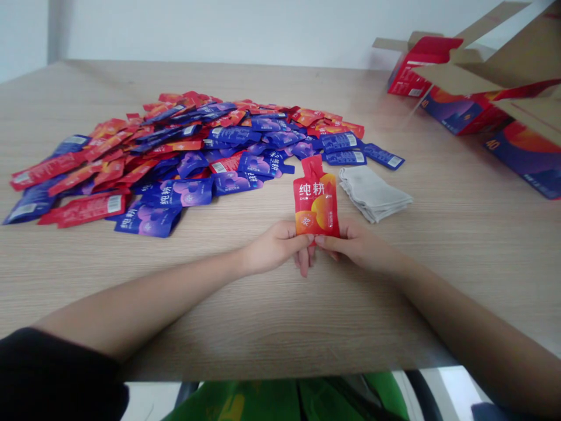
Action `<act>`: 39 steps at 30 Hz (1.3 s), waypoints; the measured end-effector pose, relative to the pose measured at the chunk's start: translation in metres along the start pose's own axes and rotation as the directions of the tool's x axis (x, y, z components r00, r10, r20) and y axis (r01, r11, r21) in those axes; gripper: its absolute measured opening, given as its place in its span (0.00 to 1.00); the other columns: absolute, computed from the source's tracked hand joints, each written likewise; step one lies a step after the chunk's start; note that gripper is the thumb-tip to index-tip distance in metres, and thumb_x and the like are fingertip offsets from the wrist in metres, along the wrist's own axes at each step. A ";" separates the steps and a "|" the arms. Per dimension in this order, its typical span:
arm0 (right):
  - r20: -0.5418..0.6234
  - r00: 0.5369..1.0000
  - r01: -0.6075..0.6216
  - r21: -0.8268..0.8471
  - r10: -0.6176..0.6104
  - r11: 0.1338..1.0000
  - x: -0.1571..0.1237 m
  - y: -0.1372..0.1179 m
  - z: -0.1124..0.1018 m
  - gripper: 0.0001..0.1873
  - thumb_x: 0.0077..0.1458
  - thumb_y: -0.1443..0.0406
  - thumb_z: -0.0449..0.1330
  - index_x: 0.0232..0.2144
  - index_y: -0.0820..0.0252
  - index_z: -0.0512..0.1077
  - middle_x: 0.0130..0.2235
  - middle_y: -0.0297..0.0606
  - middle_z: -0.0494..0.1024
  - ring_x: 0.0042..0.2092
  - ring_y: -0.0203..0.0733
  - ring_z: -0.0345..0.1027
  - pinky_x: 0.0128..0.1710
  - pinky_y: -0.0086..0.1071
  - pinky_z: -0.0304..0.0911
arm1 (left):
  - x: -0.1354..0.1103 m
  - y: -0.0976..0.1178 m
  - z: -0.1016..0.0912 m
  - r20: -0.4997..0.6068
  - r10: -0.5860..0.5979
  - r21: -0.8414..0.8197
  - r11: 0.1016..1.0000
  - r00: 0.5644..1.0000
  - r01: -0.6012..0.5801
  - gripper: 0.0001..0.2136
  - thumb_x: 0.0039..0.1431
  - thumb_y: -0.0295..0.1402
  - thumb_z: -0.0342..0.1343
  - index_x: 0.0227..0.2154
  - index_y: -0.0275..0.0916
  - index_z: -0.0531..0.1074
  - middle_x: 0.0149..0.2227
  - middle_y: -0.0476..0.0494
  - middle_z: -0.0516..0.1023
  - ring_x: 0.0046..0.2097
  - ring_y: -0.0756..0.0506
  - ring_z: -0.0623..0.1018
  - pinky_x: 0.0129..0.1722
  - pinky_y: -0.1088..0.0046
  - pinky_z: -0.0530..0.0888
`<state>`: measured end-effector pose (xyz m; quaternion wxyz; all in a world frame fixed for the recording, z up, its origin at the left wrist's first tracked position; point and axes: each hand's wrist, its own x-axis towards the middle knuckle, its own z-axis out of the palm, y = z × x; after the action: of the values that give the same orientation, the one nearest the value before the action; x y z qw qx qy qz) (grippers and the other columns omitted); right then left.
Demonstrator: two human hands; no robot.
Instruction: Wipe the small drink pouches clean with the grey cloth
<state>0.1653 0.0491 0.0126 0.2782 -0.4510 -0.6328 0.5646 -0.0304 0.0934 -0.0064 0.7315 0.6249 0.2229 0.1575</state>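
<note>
Currently: one red pouch (316, 202), face toward you, nearer than the pile (197, 149), lower end gripped in your left hand (275, 248) and right hand (363, 247); step, apparently checking; next move likely needs one grip loosened.

There's a sheen on that smooth, plastic-looking pouch (316, 202), and on those packets (188, 192) too! I see matt cloth (374, 194), wood-grained table (263, 318), cardboard boxes (465, 110) dull inside.
</note>
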 end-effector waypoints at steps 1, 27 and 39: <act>-0.007 1.000 -0.011 0.021 0.011 1.000 0.000 0.000 0.000 0.22 0.57 0.50 0.59 0.19 0.57 0.65 0.19 0.27 0.63 0.21 0.31 0.52 0.21 0.29 0.47 | 0.000 0.000 0.000 0.003 0.000 0.002 1.000 1.000 0.000 0.19 0.65 0.41 0.51 0.22 0.35 0.72 0.21 0.44 0.78 0.28 0.50 0.77 0.30 0.76 0.73; 0.086 0.993 -0.086 0.044 0.082 0.995 0.000 0.007 -0.013 0.21 0.57 0.53 0.55 0.18 0.58 0.65 0.18 0.30 0.66 0.21 0.33 0.55 0.23 0.31 0.48 | 0.001 -0.001 -0.001 -0.032 0.012 0.046 0.999 0.999 -0.011 0.24 0.65 0.49 0.50 0.21 0.36 0.72 0.18 0.46 0.75 0.27 0.49 0.76 0.31 0.74 0.72; 0.069 0.987 -0.146 0.052 0.143 0.988 -0.003 0.006 -0.013 0.21 0.57 0.50 0.55 0.21 0.58 0.66 0.19 0.29 0.66 0.21 0.33 0.55 0.21 0.30 0.47 | 0.000 0.002 -0.005 0.039 -0.008 0.065 0.998 0.999 0.005 0.30 0.66 0.51 0.48 0.15 0.35 0.72 0.20 0.42 0.76 0.28 0.49 0.76 0.31 0.75 0.72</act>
<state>0.1797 0.0523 0.0100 0.2284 -0.4688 -0.5908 0.6156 -0.0331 0.0976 -0.0046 0.7156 0.6505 0.2155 0.1357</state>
